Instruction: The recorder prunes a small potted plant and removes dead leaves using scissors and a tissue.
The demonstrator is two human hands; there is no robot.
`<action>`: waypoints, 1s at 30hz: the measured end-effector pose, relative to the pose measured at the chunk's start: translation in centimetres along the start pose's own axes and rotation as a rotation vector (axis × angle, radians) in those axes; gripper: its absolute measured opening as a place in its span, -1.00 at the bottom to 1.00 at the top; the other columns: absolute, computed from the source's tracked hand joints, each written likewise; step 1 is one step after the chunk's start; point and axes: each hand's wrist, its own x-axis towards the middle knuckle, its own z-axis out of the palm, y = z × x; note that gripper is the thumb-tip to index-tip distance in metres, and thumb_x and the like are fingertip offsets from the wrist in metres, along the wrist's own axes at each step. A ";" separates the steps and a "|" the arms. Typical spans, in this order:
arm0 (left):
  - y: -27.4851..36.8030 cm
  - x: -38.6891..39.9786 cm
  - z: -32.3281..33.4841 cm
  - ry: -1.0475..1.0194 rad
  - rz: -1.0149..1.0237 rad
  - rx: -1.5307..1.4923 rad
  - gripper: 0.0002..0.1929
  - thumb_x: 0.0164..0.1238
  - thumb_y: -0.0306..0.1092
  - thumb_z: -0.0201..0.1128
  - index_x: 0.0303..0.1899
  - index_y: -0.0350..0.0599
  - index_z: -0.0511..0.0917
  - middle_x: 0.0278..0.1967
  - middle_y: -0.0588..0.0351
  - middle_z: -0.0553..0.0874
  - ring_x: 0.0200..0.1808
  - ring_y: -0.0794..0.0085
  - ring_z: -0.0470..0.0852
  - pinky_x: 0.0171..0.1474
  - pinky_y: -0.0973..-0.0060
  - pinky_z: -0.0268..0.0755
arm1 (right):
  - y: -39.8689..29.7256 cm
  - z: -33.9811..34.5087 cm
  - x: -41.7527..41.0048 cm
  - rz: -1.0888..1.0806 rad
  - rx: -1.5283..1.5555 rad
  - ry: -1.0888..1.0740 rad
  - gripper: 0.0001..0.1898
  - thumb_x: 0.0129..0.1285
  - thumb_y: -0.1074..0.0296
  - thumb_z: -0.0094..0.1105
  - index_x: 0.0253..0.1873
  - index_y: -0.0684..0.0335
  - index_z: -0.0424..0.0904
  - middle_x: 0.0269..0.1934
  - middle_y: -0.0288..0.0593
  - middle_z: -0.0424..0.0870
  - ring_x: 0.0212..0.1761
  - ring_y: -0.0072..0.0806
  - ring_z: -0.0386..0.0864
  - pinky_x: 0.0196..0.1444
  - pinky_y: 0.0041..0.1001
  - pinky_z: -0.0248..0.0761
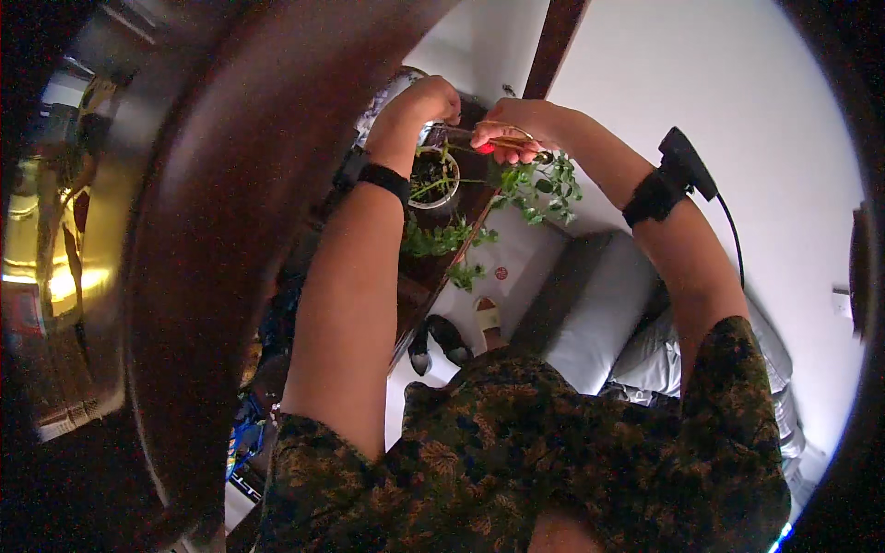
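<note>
My left hand (pixel 440 100) is curled above a white pot (pixel 456 181) with a green-stemmed plant (pixel 433 173); its fingertips are partly hidden. To its right, my right hand (pixel 513 130) grips a thin tan looped strand (pixel 510 143), and a small bright red thing (pixel 485 148) shows at its fingers. A thin greyish line spans the gap between both hands; whether my left hand holds it is unclear. Leafy green trailing stems (pixel 543 185) hang just below my right hand. More foliage (pixel 439 236) lies below the pot, over the edge of a dark wooden surface (pixel 477 197).
Black shoes (pixel 448 339) and a light slipper (pixel 487 314) lie on the floor. A grey padded seat (pixel 588 304) stands at the right by a white wall (pixel 733 90). A large dark curved shape (pixel 207 207) fills the left, near a shiny gold-coloured object (pixel 72 235).
</note>
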 end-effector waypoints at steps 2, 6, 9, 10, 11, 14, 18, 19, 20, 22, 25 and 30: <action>0.6 -0.1 -0.4 0.009 0.022 0.034 -0.85 -0.06 -0.28 0.18 -0.45 -0.03 0.66 -0.47 0.04 0.67 -0.47 0.30 0.60 -0.33 0.37 0.44 | -0.4 0.3 -0.8 0.005 0.026 0.007 -0.72 0.06 0.14 0.21 -0.39 0.26 0.47 -0.65 -0.21 0.47 -0.71 -0.58 0.41 -0.80 -0.65 0.15; 1.1 -0.5 -0.9 0.043 -0.054 0.106 -0.82 -0.10 -0.25 0.19 -0.45 -0.05 0.65 -0.48 0.02 0.67 -0.48 0.26 0.60 -0.35 0.35 0.43 | -1.4 0.6 -1.7 0.008 0.058 -0.009 -0.72 0.05 0.15 0.23 -0.39 0.26 0.47 -0.66 -0.20 0.47 -0.72 -0.57 0.41 -0.78 -0.63 0.19; 1.1 -0.7 -0.9 0.054 -0.048 0.124 -0.82 -0.13 -0.25 0.20 -0.46 -0.08 0.63 -0.50 0.02 0.66 -0.50 0.26 0.59 -0.36 0.35 0.42 | -1.4 0.2 -1.2 0.007 0.037 -0.017 -0.72 0.05 0.14 0.22 -0.40 0.26 0.47 -0.67 -0.19 0.48 -0.69 -0.56 0.43 -0.76 -0.62 0.22; 1.0 -0.7 -0.8 0.062 -0.023 0.126 -0.82 -0.14 -0.26 0.20 -0.47 -0.09 0.63 -0.51 0.02 0.66 -0.50 0.26 0.59 -0.36 0.36 0.42 | -1.4 0.3 -1.1 -0.006 0.014 -0.010 -0.73 0.05 0.13 0.22 -0.40 0.25 0.48 -0.67 -0.19 0.49 -0.69 -0.56 0.43 -0.75 -0.61 0.22; 0.9 -0.9 -0.7 0.079 -0.003 0.076 -0.82 -0.14 -0.26 0.20 -0.48 -0.11 0.62 -0.52 0.01 0.65 -0.51 0.26 0.59 -0.37 0.35 0.42 | -1.3 0.4 -1.0 -0.020 -0.010 -0.002 -0.73 0.06 0.13 0.21 -0.40 0.24 0.48 -0.67 -0.19 0.49 -0.68 -0.55 0.44 -0.75 -0.59 0.23; 0.9 -0.6 -0.3 0.100 0.052 -0.078 -0.81 -0.15 -0.25 0.21 -0.50 -0.14 0.60 -0.54 -0.01 0.64 -0.53 0.26 0.57 -0.38 0.34 0.41 | 0.4 -0.1 0.6 -0.211 -0.515 0.133 -0.76 0.05 0.14 0.23 -0.39 0.20 0.50 -0.66 -0.19 0.51 -0.66 -0.54 0.45 -0.73 -0.56 0.23; -0.4 -0.7 0.0 0.062 0.038 -0.088 -0.80 -0.18 -0.25 0.21 -0.52 -0.17 0.59 -0.57 -0.02 0.62 -0.54 0.26 0.55 -0.40 0.33 0.38 | -0.8 1.4 0.5 -0.073 -0.464 0.159 -0.77 0.06 0.12 0.22 -0.36 0.16 0.50 -0.64 -0.21 0.49 -0.65 -0.50 0.46 -0.74 -0.53 0.23; -0.5 -0.6 0.0 0.045 0.037 -0.041 -0.80 -0.19 -0.25 0.22 -0.52 -0.18 0.59 -0.58 -0.02 0.61 -0.55 0.26 0.54 -0.40 0.33 0.37 | -0.6 1.4 1.1 -0.036 -0.381 0.139 -0.76 0.07 0.12 0.21 -0.35 0.17 0.50 -0.64 -0.21 0.49 -0.65 -0.49 0.46 -0.74 -0.54 0.24; -0.6 -0.4 -0.2 0.036 0.033 0.028 -0.80 -0.19 -0.26 0.21 -0.52 -0.17 0.59 -0.57 -0.03 0.61 -0.54 0.25 0.55 -0.41 0.33 0.37 | -0.4 1.4 1.4 0.001 -0.298 0.117 -0.75 0.08 0.12 0.20 -0.35 0.18 0.49 -0.63 -0.21 0.48 -0.64 -0.48 0.47 -0.74 -0.54 0.25; -0.3 -0.4 -0.2 0.010 0.032 0.163 -0.81 -0.19 -0.27 0.21 -0.52 -0.17 0.59 -0.56 -0.05 0.61 -0.53 0.23 0.55 -0.41 0.33 0.38 | -0.5 1.3 0.4 0.015 -0.108 0.055 -0.74 0.09 0.11 0.19 -0.33 0.19 0.48 -0.62 -0.21 0.48 -0.64 -0.48 0.47 -0.75 -0.56 0.27; 0.5 -1.0 -0.3 0.037 0.026 0.084 -0.83 -0.17 -0.28 0.20 -0.51 -0.14 0.60 -0.51 -0.10 0.62 -0.50 0.17 0.57 -0.39 0.29 0.38 | -1.0 1.2 -1.3 0.075 0.075 0.046 -0.72 0.09 0.11 0.19 -0.34 0.22 0.47 -0.61 -0.20 0.48 -0.64 -0.49 0.48 -0.74 -0.57 0.31; 0.8 -0.9 -0.8 0.025 0.014 0.153 -0.85 -0.14 -0.29 0.20 -0.49 -0.09 0.63 -0.48 -0.06 0.64 -0.45 0.15 0.61 -0.35 0.28 0.41 | -0.8 0.7 -0.6 0.043 -0.073 0.030 -0.68 0.08 0.07 0.20 -0.39 0.24 0.45 -0.63 -0.21 0.46 -0.69 -0.53 0.42 -0.76 -0.57 0.22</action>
